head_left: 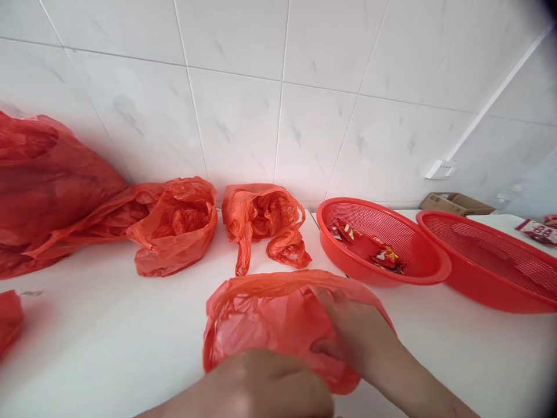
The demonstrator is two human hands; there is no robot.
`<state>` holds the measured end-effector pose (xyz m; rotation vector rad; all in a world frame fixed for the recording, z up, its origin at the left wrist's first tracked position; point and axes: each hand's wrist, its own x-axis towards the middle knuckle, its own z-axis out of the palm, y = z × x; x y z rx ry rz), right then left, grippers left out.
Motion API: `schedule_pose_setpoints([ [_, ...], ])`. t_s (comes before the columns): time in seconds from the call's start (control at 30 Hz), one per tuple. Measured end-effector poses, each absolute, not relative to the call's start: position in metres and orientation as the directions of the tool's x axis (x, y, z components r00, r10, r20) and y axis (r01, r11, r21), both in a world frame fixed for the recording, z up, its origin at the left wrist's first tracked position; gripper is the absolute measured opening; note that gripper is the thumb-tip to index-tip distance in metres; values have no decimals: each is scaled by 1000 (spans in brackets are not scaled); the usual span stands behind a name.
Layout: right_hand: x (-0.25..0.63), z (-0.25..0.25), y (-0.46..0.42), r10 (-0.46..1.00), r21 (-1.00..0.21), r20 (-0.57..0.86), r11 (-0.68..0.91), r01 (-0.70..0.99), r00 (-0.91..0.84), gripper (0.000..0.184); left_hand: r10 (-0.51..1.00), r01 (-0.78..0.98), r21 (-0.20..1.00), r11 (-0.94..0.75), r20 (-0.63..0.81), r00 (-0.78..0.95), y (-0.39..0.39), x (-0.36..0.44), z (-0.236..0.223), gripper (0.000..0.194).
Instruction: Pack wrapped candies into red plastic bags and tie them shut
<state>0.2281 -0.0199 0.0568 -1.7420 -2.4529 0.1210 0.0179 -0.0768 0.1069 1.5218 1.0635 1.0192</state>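
A red plastic bag lies on the white table in front of me with its mouth spread wide. My right hand reaches into the bag from the right, fingers and thumb apart, touching its inner side; I see nothing held in it. My left hand is at the bag's near edge, curled into a fist and slightly blurred. It covers part of the rim, and its fingertips are hidden, so what it grips cannot be made out.
Behind are two crumpled red bags and a large full-looking one at left. To the right stand a red basket with several small wrapped packets, and a second red basket. A cardboard box sits by the tiled wall.
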Motion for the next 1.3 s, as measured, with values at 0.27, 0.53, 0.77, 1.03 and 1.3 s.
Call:
schedule_pose_setpoints([
  [0.27,246,65,-21,787,-318,-44,573,755,-616,84,877,801,399,-446,15,480,5,-9,63,22],
  [0.53,252,86,-5,863,-529,-126,358,769,-489,47,744,729,203,-654,-4,668,-14,0,80,20],
  [0.77,233,58,18,861,-399,-153,395,827,-484,45,633,635,39,-772,146,761,1,2,67,31],
  [1.03,242,37,31,793,-688,-261,247,683,-550,42,804,788,167,-592,59,591,38,-25,41,48],
  [1.3,287,102,27,941,-803,207,320,502,-269,11,757,789,279,-548,568,324,4,-43,32,26],
])
